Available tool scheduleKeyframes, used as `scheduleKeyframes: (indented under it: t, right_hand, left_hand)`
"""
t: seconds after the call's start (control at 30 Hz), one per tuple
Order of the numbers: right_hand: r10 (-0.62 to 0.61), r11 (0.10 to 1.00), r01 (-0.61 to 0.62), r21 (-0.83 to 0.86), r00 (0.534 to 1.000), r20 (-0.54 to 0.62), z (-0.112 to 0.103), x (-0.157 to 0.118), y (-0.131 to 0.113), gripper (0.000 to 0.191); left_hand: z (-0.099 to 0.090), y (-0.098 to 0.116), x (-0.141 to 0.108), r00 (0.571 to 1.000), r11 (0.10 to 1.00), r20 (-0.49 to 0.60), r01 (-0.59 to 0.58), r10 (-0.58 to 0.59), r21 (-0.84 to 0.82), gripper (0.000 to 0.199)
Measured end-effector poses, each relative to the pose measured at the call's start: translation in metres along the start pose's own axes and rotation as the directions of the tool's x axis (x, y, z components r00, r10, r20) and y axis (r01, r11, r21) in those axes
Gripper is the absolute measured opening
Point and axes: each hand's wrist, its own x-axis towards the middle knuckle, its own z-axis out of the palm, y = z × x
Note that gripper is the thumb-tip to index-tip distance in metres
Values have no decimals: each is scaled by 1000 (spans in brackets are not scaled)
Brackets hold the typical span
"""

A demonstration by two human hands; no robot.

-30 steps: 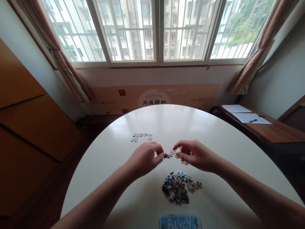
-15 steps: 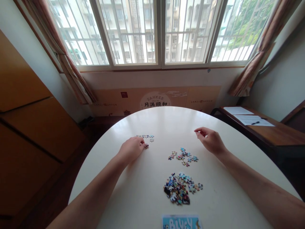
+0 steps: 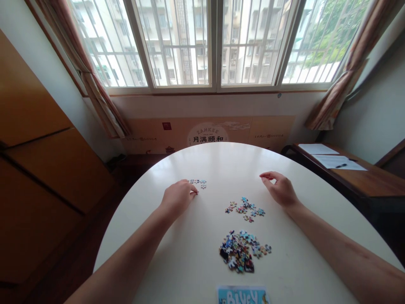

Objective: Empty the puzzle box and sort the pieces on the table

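Observation:
My left hand (image 3: 179, 197) rests on the left part of the white round table, thumb and fingertips pinched together on a jigsaw piece that they almost wholly cover. Just beyond those fingers lies a short row of jigsaw pieces (image 3: 196, 181), partly hidden by the hand, with a single piece (image 3: 203, 186) below it. On the right side my right hand (image 3: 280, 188) stays with its fingers loosely curved and a gap between thumb and forefinger; nothing shows in it. Between the hands is a small scatter of jigsaw pieces (image 3: 245, 207).
Nearer to me lies a larger heap of mixed jigsaw pieces (image 3: 242, 252). A blue "Bluey" picture card or box (image 3: 243, 294) is cut off by the bottom edge. The white table (image 3: 186, 261) has a curved far rim. Papers (image 3: 340, 162) and a pen lie on a wooden desk at right.
The left hand's fingers have closed over the jigsaw piece that showed at their tips, and the hand covers more of the row. The right hand stays about where it was. The view has shifted slightly.

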Motion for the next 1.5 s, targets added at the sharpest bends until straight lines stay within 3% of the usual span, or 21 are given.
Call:
scheduleKeyframes:
  t: [0.23,0.47,0.87,1.2,1.5]
  right_hand:
    - [4,1000,-4,21,1000,26,2,0,3,31]
    - [-9,999,8,32,999,45,2,-1,0,30]
    - [-30,999,28,38,998,61,3,-1,-3,28]
    - [-28,999,25,46,997,72,3,-1,-2,29]
    - [-36,998,33,45,996,76,3,-1,-3,29]
  left_hand:
    - [5,5,6,997,998,-53,60,-59,11,22]
    - [14,3,12,994,999,-104,38,-37,2,23]
    - [14,5,12,995,999,-97,34,-34,-6,24]
    - [20,17,7,994,999,-99,-51,51,4,29]
    - [13,14,6,996,1000,-89,-5,5,3,25]
